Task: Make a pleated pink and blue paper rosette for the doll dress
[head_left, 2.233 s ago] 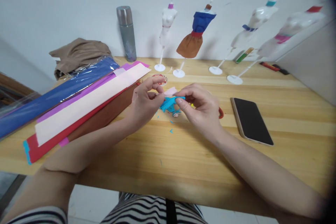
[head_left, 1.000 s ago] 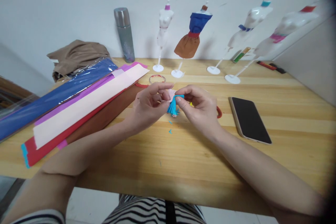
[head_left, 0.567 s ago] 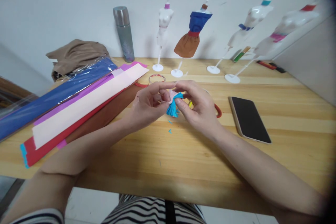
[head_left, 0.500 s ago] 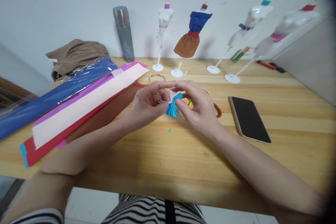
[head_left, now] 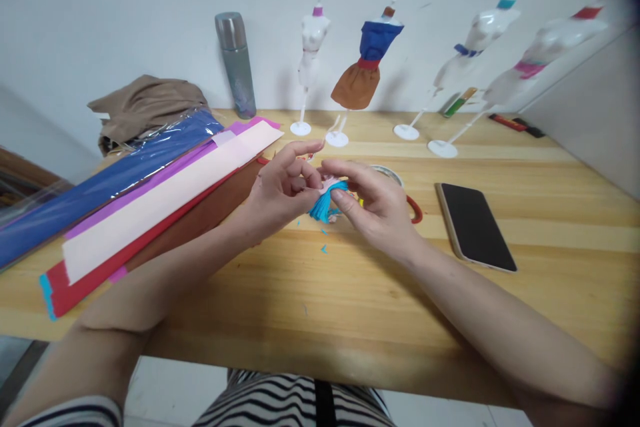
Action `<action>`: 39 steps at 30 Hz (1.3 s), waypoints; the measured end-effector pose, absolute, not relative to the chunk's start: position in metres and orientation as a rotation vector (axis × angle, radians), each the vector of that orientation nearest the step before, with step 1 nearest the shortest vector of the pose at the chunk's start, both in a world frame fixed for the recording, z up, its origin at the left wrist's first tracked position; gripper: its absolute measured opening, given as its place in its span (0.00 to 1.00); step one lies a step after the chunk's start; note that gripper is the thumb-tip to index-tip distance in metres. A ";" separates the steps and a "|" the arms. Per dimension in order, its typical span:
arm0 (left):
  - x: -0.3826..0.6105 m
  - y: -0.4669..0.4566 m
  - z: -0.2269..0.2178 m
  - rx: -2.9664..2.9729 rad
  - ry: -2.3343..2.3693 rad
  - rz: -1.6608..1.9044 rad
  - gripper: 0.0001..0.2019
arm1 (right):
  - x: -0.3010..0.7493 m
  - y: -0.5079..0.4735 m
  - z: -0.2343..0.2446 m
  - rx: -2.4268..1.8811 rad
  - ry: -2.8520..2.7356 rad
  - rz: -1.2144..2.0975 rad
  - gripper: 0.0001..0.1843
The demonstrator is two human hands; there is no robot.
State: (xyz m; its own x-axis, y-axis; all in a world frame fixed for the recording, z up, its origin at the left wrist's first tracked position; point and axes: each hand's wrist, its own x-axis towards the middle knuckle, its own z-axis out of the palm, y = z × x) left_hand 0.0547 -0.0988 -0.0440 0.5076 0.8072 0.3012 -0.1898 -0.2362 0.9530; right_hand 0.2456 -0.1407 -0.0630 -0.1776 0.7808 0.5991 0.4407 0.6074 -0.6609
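Between my two hands is a small bunch of gathered blue crepe paper (head_left: 321,208) with a pale pink strip along its top. My left hand (head_left: 283,190) pinches its left end between thumb and finger, the index finger lifted. Thumb and fingers of my right hand (head_left: 377,203) close on the right end. Small blue scraps (head_left: 324,249) lie on the wooden table below. Partly hidden behind my right hand are a roll of tape (head_left: 390,175) and an orange-red loop (head_left: 415,209), perhaps a scissors handle.
Stacked paper sheets (head_left: 170,197) lie at left, beside a brown cloth (head_left: 145,107). A flask (head_left: 236,67) and several white mannequins stand along the wall, one wearing a blue top (head_left: 379,40) and brown skirt (head_left: 357,85). A phone (head_left: 476,227) lies at right, and a green glue tube (head_left: 460,103) behind.
The blue paper has turned slightly and spreads further left. My left index finger has lifted away from my right hand, and both hands have shifted a little, showing more of the tape roll.
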 end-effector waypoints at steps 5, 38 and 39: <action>0.057 -0.098 -0.049 1.561 0.515 1.078 0.26 | 0.245 -0.138 -0.062 -0.941 -1.814 0.358 0.14; 0.059 -0.097 -0.065 1.924 0.573 1.325 0.26 | 0.239 -0.139 -0.065 -0.996 -1.723 0.443 0.09; 0.059 -0.096 -0.065 1.913 0.560 1.321 0.26 | 0.239 -0.139 -0.065 -1.007 -1.716 0.464 0.08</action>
